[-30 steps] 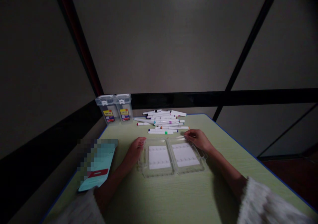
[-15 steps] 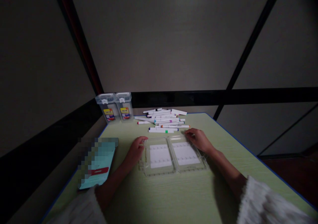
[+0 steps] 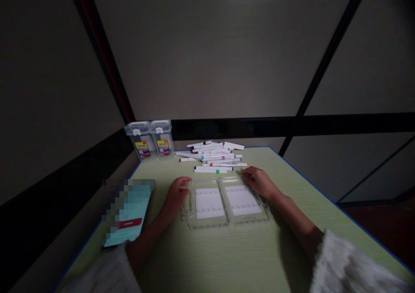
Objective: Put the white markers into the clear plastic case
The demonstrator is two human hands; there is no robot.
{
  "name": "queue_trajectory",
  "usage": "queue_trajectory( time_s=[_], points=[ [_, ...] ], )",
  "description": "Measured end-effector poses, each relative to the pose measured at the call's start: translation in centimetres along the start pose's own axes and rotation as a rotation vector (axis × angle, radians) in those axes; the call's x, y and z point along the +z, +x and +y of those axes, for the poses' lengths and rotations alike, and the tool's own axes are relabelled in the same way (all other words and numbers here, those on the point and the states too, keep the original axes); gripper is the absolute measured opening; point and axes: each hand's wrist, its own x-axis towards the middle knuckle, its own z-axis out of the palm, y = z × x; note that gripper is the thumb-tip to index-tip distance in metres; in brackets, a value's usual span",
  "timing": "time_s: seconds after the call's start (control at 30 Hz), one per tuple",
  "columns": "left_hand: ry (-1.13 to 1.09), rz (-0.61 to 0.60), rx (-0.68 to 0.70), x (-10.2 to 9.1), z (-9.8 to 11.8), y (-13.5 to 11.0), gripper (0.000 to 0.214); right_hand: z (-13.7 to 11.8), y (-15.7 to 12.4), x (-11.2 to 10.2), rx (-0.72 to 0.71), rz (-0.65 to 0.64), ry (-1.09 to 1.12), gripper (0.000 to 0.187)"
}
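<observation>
A clear plastic case (image 3: 226, 202) lies opened flat on the table, its two halves side by side with a white ribbed panel in each. My left hand (image 3: 177, 192) is closed on the case's left edge, near the far corner, fingers curled over the rim. Opposite it, my right hand (image 3: 260, 182) grips the far right edge, with the fingertips at the rim and partly in shadow. Just beyond the case, several white markers (image 3: 220, 157) with coloured bands lie in a loose heap.
Two clear lidded boxes (image 3: 164, 143) with yellow labels stand at the table's back left corner. A phone (image 3: 131, 213) with a lit turquoise screen, partly pixelated, lies left of my left forearm. A wall with dark strips (image 3: 227, 129) rises behind the blue-edged table (image 3: 233, 258).
</observation>
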Motion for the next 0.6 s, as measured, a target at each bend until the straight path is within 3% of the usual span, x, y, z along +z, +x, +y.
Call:
queue_trajectory(
  time_s=[0.23,0.6],
  points=[
    [-0.098,0.024,-0.021,0.1,-0.3,0.3,0.019,-0.6,0.0,-0.2,-0.001,-0.032,-0.052,0.025],
    [-0.303,0.04,0.012,0.8,-1.4,3.1,0.024,-2.4,-0.1,-0.7,0.041,-0.089,-0.099,0.033]
  ],
)
